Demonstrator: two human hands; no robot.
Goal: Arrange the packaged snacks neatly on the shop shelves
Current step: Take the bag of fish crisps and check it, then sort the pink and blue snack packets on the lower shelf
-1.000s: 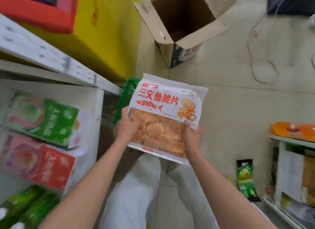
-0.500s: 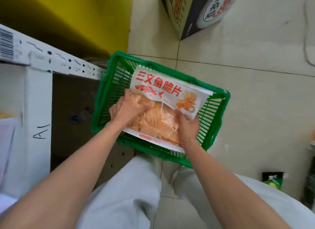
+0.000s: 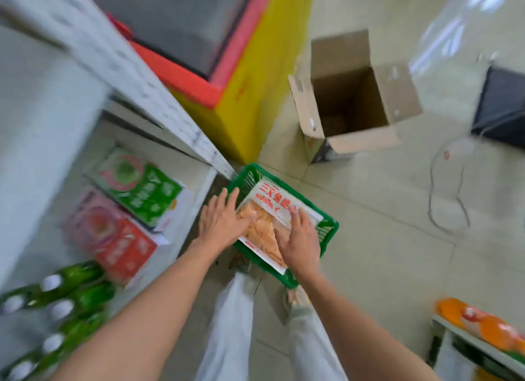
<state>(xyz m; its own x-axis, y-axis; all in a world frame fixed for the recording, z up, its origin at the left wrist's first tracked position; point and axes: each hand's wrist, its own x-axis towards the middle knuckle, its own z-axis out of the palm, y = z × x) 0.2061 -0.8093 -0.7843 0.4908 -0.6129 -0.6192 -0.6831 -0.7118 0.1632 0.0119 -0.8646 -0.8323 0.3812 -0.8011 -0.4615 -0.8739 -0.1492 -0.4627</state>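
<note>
two hands lie flat, fingers spread: left hand [image 3: 220, 220] and right hand [image 3: 299, 243] rest on the salmon crisps packet [image 3: 271, 210] in the green basket [image 3: 326, 233] on the floor. green and red snack packs [image 3: 125, 210] already sit near the shelf's [image 3: 181, 207] front edge; this packet is not yet shelved.

Left of the grip, the shelf packets [image 3: 142, 193] and green bottles [image 3: 71, 301] are blurred; the hands hide part of the snack bag [image 3: 270, 210].

Both arms are reaching forward and down, left hand [image 3: 220, 220] and right hand [image 3: 299, 243] lying side by side (fingers spread flat).
</note>
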